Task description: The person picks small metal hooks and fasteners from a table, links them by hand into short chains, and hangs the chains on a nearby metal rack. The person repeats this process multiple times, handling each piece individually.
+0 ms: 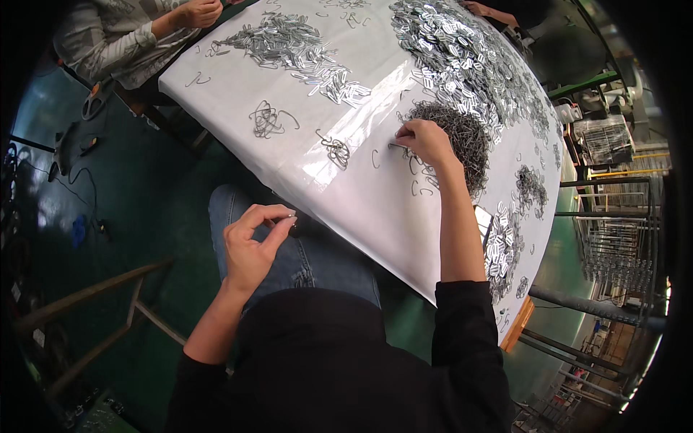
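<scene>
Above my lap, beside the table's near edge, my left hand (253,242) is closed in a pinch; a tiny shiny bit shows at the fingertips, too small to name. My right hand (427,144) reaches over the white-covered table (390,191), thumb and fingers pinched on a dark wire hook (395,146), mostly hidden by the fingertips. Just right of that hand lies a heap of dark wire hooks (469,148). A single curved hook (375,159) lies to its left, and a few loose hooks (421,189) lie below it.
Shiny oval metal pieces form a large heap (447,61) at the back, with another pile (289,47) farther left. Small tangles of hooks (336,151) lie nearer. Another person's hand (201,13) is at the far left corner. A wooden frame (133,303) stands left of me.
</scene>
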Tool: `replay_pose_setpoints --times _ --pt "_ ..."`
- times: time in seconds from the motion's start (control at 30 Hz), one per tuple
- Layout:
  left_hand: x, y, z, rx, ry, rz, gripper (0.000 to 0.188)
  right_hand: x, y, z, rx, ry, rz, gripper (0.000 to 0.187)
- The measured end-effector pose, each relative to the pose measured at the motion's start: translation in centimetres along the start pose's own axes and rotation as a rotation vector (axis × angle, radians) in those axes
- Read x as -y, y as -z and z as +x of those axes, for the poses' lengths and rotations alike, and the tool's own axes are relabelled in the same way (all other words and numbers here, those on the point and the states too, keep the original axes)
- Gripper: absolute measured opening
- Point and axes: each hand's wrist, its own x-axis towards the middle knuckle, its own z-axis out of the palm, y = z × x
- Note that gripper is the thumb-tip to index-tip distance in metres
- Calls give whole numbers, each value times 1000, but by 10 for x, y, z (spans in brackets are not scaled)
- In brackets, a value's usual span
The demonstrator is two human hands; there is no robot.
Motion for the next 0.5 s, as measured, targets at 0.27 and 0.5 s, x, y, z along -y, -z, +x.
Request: replay_pose_setpoints --times 0.27,0.5 --pt "6 -6 1 -25 -9 -11 11 19 -35 -15 -168 77 -155 15" --pt "7 -3 -2 -23 -42 12 12 64 -51 -49 -199 -209 912 11"
